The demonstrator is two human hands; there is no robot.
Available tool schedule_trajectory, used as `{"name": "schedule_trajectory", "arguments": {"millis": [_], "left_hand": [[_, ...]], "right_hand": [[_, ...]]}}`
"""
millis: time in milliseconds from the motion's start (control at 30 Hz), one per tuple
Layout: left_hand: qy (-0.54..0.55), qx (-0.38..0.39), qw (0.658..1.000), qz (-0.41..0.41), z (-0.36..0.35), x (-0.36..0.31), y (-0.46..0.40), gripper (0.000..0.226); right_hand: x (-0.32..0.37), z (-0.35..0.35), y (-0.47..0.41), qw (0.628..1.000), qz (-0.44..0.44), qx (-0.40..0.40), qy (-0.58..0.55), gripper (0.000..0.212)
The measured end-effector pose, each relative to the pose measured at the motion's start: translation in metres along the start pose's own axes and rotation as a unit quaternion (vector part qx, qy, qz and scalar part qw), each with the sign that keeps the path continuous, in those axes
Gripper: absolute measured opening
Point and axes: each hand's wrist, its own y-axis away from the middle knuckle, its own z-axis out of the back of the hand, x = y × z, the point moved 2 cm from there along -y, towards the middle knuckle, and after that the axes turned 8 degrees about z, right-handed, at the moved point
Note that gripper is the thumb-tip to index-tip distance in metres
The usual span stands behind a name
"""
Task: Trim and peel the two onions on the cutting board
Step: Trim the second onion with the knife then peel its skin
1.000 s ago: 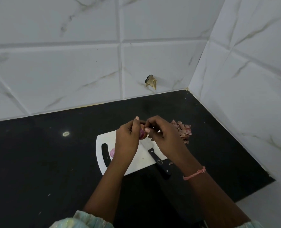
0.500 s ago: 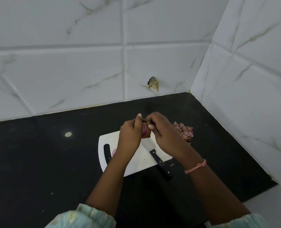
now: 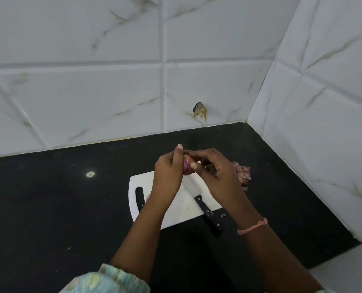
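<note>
Head view: a small purple onion (image 3: 186, 167) is held above the far edge of the white cutting board (image 3: 176, 214), gripped between the curled fingers and thumb of the left hand (image 3: 169, 174). The top of the same onion is pinched by the thumb and fingertips of the right hand (image 3: 215, 173), whose remaining fingers are bent inward. A second onion (image 3: 147, 197) is seen only as a pinkish sliver at the near-left part of the board, beside the board's handle slot and mostly hidden by the left wrist, so its state cannot be told. A knife (image 3: 204, 206) is laid on the board's right side, its black handle overhanging the near edge onto the black counter (image 3: 48, 208). A heap of onion skins (image 3: 243, 175) is piled just beyond the board's far-right corner. A pink wrist band (image 3: 253, 226) is worn on the right arm.
</note>
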Motion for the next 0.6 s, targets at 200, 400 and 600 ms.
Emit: {"name": "schedule_trajectory", "arguments": {"millis": [200, 400, 600], "left_hand": [[-0.04, -0.009, 0.998, -0.054, 0.001, 0.0, 0.004, 0.042], [-0.074, -0.023, 0.995, -0.067, 0.003, -0.002, 0.004, 0.046], [-0.103, -0.039, 0.992, -0.067, 0.006, -0.006, 0.004, 0.046]], "right_hand": [[-0.002, -0.003, 0.001, 0.999, -0.011, -0.05, 0.009, 0.015], [0.005, 0.0, -0.003, 0.999, -0.017, -0.041, 0.005, 0.009], [0.009, 0.003, -0.01, 0.999, -0.011, 0.019, 0.049, 0.01]]}}
